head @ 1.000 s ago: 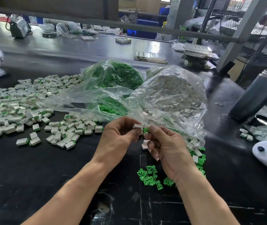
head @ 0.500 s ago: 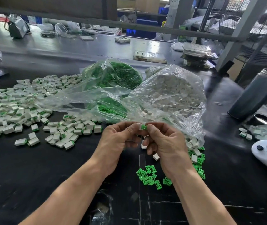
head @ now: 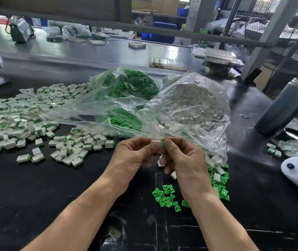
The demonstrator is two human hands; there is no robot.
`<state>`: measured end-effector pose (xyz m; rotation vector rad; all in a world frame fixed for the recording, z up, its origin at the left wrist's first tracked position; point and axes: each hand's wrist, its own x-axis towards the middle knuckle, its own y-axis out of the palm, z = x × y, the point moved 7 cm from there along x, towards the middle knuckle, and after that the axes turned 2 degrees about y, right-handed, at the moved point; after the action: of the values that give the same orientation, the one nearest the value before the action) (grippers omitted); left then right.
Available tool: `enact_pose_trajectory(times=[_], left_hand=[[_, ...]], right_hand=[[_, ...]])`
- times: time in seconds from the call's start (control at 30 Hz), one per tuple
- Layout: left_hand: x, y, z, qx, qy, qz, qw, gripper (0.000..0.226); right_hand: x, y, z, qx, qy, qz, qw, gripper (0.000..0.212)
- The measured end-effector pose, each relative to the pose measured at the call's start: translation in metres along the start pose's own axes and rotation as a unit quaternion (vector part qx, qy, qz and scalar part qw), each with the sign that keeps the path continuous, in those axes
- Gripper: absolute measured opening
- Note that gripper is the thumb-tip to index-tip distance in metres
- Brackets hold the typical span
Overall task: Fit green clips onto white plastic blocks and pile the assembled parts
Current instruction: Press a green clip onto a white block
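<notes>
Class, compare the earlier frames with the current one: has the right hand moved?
Yes. The right hand, pinching a green clip, has risen away from the loose green clips on the table toward the bag of white blocks.

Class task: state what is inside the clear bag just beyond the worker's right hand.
The clear bag holds white plastic blocks, heaped against its wall. Crinkled, shiny plastic blurs the deeper ones, so whether anything else lies beneath cannot be seen.
</notes>
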<state>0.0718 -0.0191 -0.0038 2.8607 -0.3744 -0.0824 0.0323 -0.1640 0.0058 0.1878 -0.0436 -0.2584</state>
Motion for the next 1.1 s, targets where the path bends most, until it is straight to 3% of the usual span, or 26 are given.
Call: enact_pose_trajectory(times=[0.2,0.43,1.1], left_hand=[[-0.001,-0.002,-0.005,0.003,0.036,-0.02,0.999,0.02],[0.0,-0.003,-0.011,0.034,0.063,-0.006,0.997,0.002],[-0.001,-0.008,-0.012,0.122,0.108,-0.012,0.987,0.017]], right_hand=[[-0.001,-0.001,0.006,-0.119,-0.043,-0.005,0.992,0.01],[-0.002,0.002,0.007,-0.097,-0.041,0.008,0.994,0.004],[-0.002,0.002,0.008,-0.073,-0.036,0.019,0.997,0.008]])
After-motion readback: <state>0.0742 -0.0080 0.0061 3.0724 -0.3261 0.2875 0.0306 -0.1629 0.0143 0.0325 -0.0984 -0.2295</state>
